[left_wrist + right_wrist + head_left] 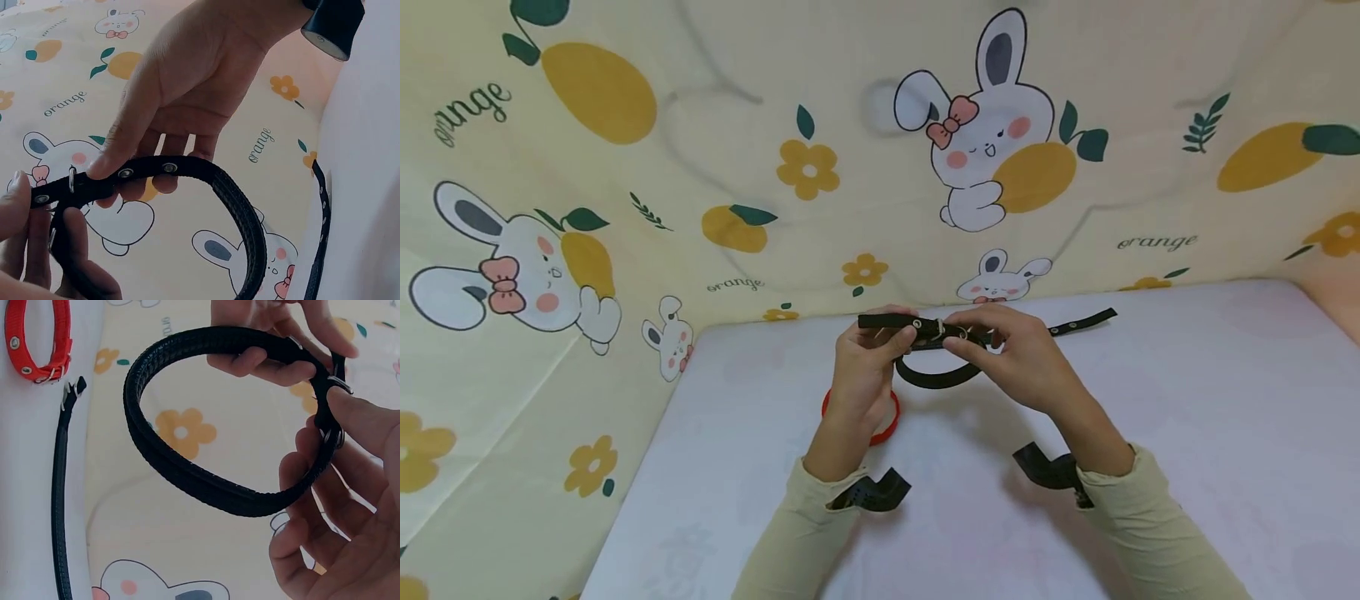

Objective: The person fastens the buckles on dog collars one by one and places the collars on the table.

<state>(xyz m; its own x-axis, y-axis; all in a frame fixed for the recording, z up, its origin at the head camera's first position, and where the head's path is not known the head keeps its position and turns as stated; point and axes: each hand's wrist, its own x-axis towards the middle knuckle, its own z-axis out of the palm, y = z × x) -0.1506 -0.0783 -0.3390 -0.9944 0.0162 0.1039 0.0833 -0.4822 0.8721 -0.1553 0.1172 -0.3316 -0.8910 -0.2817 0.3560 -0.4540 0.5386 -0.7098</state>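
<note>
A black collar (936, 382) with metal eyelets and a buckle (72, 181) is held up as a closed loop between both hands. My left hand (865, 375) pinches the band left of the buckle, thumb on its front. My right hand (1018, 358) grips the band just right of the buckle, thumb and fingers on opposite sides. In the right wrist view the collar (169, 465) shows a padded lining, and my right thumb presses beside the buckle (339, 384). A short strap end sticks out past my left thumb.
A red collar (891, 427) lies on the white table (955, 533), partly behind my left hand. Another black strap (1084, 322) with eyelets lies toward the back right. Black bands (880, 492) are at both wrists. A rabbit-and-orange patterned cloth (850, 83) stands behind and to the left.
</note>
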